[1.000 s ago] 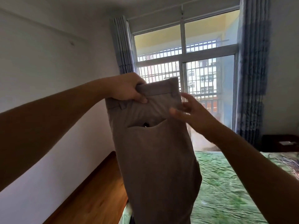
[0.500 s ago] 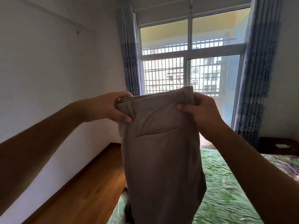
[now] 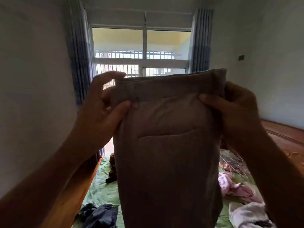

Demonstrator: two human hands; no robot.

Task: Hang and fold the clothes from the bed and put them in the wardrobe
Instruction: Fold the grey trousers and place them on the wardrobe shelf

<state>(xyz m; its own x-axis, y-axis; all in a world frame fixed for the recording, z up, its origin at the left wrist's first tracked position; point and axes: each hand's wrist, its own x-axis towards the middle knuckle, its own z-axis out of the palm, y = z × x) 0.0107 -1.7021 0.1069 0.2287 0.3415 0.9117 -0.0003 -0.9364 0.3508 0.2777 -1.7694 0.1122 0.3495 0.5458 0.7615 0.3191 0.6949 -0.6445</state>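
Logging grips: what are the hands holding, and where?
Brown trousers, held up by the waistband: left hand pinches one end, right hand grips the other.

- My left hand [image 3: 100, 116]: bare, thumb and fingers in view
- My right hand [image 3: 236, 109]: bare, thumb and knuckles in view
- My left forearm [image 3: 49, 178] and right forearm [image 3: 273, 171]: bare to frame edge, shadowed

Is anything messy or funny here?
Yes. On the green bed sheet, a crumpled dark blue garment, a pink garment and a white garment lie in untidy heaps. The grey-brown trousers hang straight from the left hand and right hand.
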